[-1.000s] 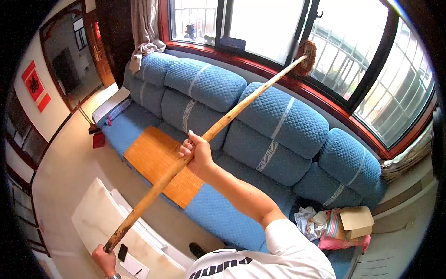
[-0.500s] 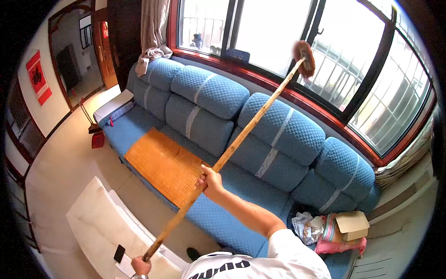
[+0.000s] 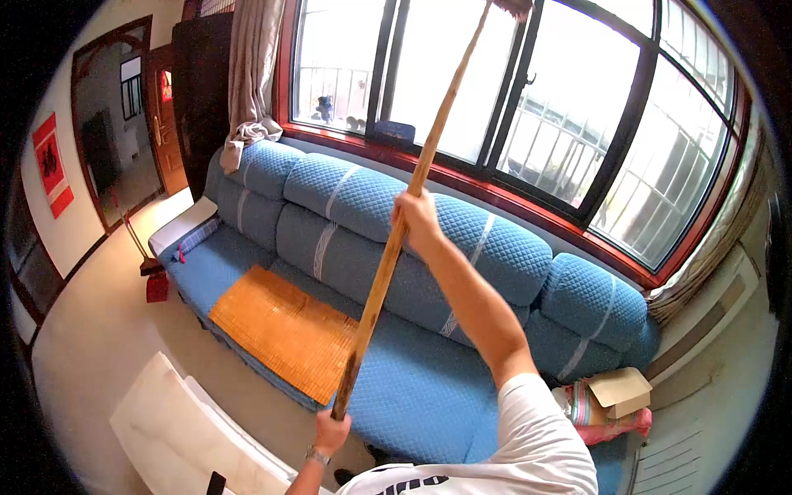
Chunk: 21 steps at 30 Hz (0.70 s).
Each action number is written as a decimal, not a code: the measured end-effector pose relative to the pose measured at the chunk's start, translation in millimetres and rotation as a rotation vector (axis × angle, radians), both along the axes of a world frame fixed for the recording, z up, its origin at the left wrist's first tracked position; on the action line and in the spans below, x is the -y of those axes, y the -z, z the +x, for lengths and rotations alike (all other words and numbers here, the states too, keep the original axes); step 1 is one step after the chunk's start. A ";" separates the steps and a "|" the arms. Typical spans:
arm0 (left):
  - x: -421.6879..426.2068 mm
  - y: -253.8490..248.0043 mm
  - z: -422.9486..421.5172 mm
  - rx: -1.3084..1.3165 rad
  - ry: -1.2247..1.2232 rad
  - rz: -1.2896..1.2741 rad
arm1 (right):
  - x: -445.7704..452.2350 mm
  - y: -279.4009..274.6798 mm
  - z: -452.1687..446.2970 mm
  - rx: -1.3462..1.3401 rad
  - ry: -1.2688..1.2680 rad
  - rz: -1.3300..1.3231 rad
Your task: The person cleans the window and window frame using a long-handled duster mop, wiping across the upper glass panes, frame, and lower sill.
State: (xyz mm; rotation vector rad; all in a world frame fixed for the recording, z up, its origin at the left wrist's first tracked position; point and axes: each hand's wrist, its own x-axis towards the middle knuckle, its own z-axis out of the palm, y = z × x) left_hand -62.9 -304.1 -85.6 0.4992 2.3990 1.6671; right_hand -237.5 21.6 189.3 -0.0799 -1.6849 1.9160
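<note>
A long-handled mop (image 3: pixel 382 290) with a wooden pole slants up across the view. Its fuzzy brown head (image 3: pixel 515 7) is at the top edge, partly cut off, in front of the window (image 3: pixel 450 74); whether it touches the glass I cannot tell. My right hand (image 3: pixel 418 221) is wrapped round the middle of the pole, arm stretched forward over the sofa. Lower down, my left hand (image 3: pixel 332 433), with a watch on its wrist, grips the pole's butt end.
A blue quilted sofa (image 3: pixel 412 388) runs under the window, with an orange mat (image 3: pixel 280 326) on its seat. A pale table (image 3: pixel 169 425) stands at lower left with a phone (image 3: pixel 216 483). A cardboard box (image 3: pixel 619 389) and bags are at the sofa's right end.
Both hands have moved the mop upward and its pole is steeper. The head has risen to the top of the view, and my left hand has swung right, away from over the table.
</note>
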 end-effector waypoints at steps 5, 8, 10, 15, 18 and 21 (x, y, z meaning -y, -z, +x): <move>-79.0 -79.8 -57.8 -0.041 0.168 0.110 | -45.0 -88.2 -27.2 -0.082 0.152 0.021; -110.2 -112.3 -65.2 0.272 0.219 0.243 | -79.6 -101.0 -41.8 -0.090 0.183 0.006; -124.2 -115.0 -69.6 0.373 0.274 0.324 | -96.4 -101.6 -44.8 -0.063 0.205 0.008; -135.5 -83.4 -77.7 0.420 0.232 0.343 | -110.9 -69.9 -53.7 -0.137 0.152 0.081; -131.1 -51.1 -82.3 0.423 0.182 0.317 | -109.2 -45.1 -56.2 -0.162 0.131 0.075; -120.5 -26.0 -80.2 0.428 0.142 0.254 | -105.7 -2.3 -60.5 -0.124 0.116 0.065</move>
